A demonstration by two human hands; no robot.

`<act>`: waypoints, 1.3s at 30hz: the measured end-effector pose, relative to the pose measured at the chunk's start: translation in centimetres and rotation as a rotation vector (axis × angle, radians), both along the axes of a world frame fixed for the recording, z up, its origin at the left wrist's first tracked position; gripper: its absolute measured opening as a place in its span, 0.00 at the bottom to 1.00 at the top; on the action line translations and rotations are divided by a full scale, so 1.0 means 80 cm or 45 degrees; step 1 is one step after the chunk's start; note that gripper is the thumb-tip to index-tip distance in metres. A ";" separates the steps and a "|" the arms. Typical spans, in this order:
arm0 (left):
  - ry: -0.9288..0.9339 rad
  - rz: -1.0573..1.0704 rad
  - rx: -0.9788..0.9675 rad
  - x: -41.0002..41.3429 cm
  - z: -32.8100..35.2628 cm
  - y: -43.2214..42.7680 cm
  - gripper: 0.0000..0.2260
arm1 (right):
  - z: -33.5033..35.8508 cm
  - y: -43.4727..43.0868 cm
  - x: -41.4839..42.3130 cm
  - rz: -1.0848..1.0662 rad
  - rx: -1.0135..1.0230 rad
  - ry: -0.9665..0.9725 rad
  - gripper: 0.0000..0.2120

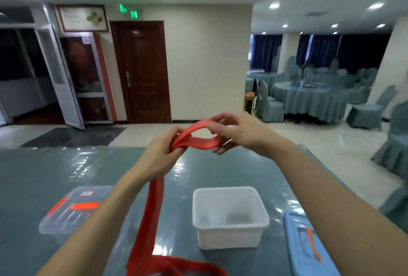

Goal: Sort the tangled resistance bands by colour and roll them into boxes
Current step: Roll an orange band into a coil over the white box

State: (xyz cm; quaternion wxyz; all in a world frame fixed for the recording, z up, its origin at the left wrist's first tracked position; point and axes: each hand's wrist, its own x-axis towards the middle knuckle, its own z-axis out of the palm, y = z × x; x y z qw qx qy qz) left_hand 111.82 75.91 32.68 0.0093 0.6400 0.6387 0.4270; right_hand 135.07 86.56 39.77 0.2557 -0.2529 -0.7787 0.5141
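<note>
Red band (151, 220) climbs from the near edge straight up into your left hand (159, 158), gripped there; right hand (238, 134) pinches the loop's far end. White box (229, 239) waits below, nearer your right.

Red resistance band (198, 143): flat, wide, rubbery; arches in a small loop above the table, pinched at one end by the left hand (159, 156) and at the other by the right hand (240, 134); drops from the left grip as a doubled strip to the near edge and bunches there in loose coils

White box (229, 238): translucent, open-topped, upright, just right of the hanging strip

Clear box (66, 214): lidded, with orange latches, at left, partly behind the left forearm

Blue-topped box (304, 251): bears an orange clip, lies at right, cut off by the frame
</note>
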 end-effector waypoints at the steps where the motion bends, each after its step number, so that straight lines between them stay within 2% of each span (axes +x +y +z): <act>1: 0.061 -0.008 0.030 0.004 0.026 0.005 0.08 | 0.012 0.001 -0.001 -0.039 -0.111 0.080 0.23; 3: 0.271 0.045 0.079 0.012 0.071 0.009 0.08 | 0.028 0.002 0.000 -0.051 -0.333 0.128 0.26; 5: 0.600 0.155 0.118 0.017 0.103 0.005 0.16 | 0.038 0.002 0.006 -0.009 -0.461 0.138 0.22; 7: 0.725 0.125 0.071 0.017 0.129 -0.002 0.25 | 0.053 0.007 0.015 -0.011 -0.576 0.283 0.19; 9: 0.623 -0.022 0.001 0.017 0.144 -0.001 0.25 | 0.076 0.013 0.022 -0.016 -0.615 0.394 0.14; 12: 0.248 -0.252 0.033 0.023 0.155 0.014 0.16 | 0.101 0.013 0.024 -0.022 -0.629 0.458 0.03; 14: 0.080 -0.323 0.031 0.025 0.159 0.022 0.14 | 0.106 0.017 0.024 -0.012 -0.638 0.480 0.03; 17: -0.065 -0.457 -0.088 0.030 0.167 0.028 0.13 | 0.108 0.024 0.026 0.002 -0.626 0.479 0.10; 19: -0.028 -0.493 -0.149 0.032 0.176 0.032 0.13 | 0.106 0.034 0.033 -0.070 -0.461 0.356 0.11; 22: 0.229 -0.477 -0.260 0.029 0.195 0.041 0.16 | 0.097 0.044 0.050 -0.204 0.121 -0.200 0.13; 24: 0.400 -0.457 -0.381 0.037 0.202 0.048 0.16 | 0.089 0.044 0.057 -0.186 0.472 -0.573 0.14; 26: 0.553 -0.450 -0.458 0.053 0.200 0.060 0.16 | 0.083 0.040 0.059 -0.177 0.704 -0.765 0.11; 27: 0.610 -0.452 -0.470 0.061 0.197 0.066 0.15 | 0.080 0.038 0.059 -0.156 0.727 -0.767 0.12; 29: 0.665 -0.470 -0.477 0.071 0.191 0.076 0.14 | 0.073 0.037 0.059 -0.025 0.532 -0.631 0.20; 31: 0.666 -0.492 -0.481 0.072 0.189 0.081 0.15 | 0.063 0.041 0.062 0.088 0.376 -0.549 0.20; 33: 0.648 -0.518 -0.481 0.070 0.192 0.083 0.17 | 0.048 0.047 0.060 0.097 0.394 -0.509 0.19; 37: 0.513 -0.549 -0.466 0.062 0.196 0.086 0.24 | 0.013 0.059 0.053 -0.063 0.488 -0.349 0.16; 39: 0.472 -0.542 -0.472 0.053 0.196 0.088 0.23 | 0.007 0.068 0.055 -0.066 0.514 -0.281 0.15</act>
